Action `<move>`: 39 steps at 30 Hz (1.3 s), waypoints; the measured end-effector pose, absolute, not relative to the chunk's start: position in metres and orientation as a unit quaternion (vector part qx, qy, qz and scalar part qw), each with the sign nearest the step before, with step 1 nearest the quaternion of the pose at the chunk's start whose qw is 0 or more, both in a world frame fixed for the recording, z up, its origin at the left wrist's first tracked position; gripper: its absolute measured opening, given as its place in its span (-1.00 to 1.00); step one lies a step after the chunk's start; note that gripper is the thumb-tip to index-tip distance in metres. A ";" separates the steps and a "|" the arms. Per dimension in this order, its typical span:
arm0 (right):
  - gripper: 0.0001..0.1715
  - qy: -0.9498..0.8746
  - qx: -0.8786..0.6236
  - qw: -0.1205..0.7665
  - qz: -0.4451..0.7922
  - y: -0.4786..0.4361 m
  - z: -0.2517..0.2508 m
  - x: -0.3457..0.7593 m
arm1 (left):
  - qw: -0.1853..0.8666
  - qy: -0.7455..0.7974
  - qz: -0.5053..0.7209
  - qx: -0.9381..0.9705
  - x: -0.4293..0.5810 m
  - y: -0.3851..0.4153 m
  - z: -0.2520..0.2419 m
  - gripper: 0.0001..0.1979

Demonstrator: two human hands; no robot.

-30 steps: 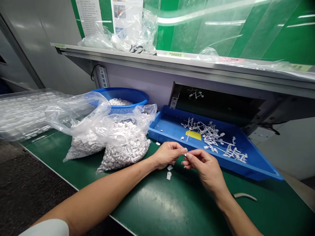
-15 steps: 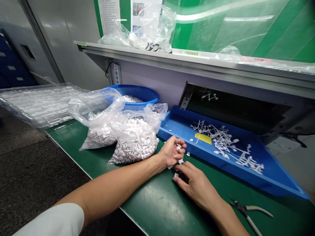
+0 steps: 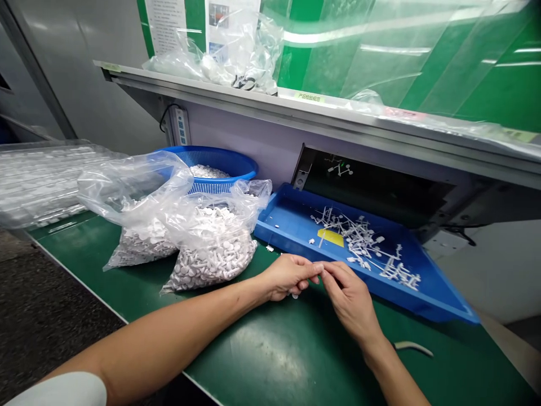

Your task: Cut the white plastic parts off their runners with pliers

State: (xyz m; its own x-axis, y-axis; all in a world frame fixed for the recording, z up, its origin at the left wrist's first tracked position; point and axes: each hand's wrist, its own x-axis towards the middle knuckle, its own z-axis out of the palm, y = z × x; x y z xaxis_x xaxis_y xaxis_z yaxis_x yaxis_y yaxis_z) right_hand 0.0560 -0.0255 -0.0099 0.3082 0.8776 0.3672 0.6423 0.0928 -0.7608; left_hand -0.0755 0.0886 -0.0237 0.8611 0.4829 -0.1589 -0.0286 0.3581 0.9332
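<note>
Tiny white plastic piece [image 3: 320,267], mostly hidden between fingertips [image 3: 313,266]

The scene is lit brightly and evenly from above, and only soft shadows are seen. A white glare is reflected on the green bench [image 3: 262,361], and the shelf edge [image 3: 321,113] above it is bent by wide-lens distortion toward the picture sides.

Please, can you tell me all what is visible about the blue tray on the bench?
The shallow blue plastic tray has low sloped walls and a flat floor, and looks rigid. Tangled white plastic sprue pieces lie in its right half, beside a yellow card. It stands on the green bench mat, its far side by a dark opening in the panel. The right hand is at its near rim; contact cannot be told.
</note>
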 end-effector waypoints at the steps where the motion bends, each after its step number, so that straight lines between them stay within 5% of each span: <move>1: -0.70 -0.575 -0.658 0.470 0.120 -0.026 -0.009 0.054 | 0.805 0.199 0.157 0.537 -0.076 0.088 -0.023 -0.51; 14: -0.69 -0.512 -0.676 0.502 0.169 -0.022 -0.019 0.053 | 0.837 0.201 0.130 0.493 -0.074 0.087 -0.025 -0.54; 33: -0.72 -0.633 -0.637 0.440 0.025 -0.028 -0.017 0.060 | 0.864 0.195 0.103 0.453 -0.071 0.090 -0.030 -0.53; 39: -0.76 -0.545 -0.676 0.483 0.112 -0.026 -0.012 0.063 | 0.723 0.234 0.212 0.614 -0.074 0.079 -0.022 -0.59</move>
State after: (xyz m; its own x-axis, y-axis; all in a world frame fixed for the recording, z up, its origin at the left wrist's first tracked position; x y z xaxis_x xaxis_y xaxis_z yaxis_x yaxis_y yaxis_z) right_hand 0.0626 -0.0260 -0.0118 0.3807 0.8448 0.3759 0.6287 0.0616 -0.7752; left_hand -0.0744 0.0791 -0.0216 0.8008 0.5939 -0.0772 -0.0200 0.1553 0.9877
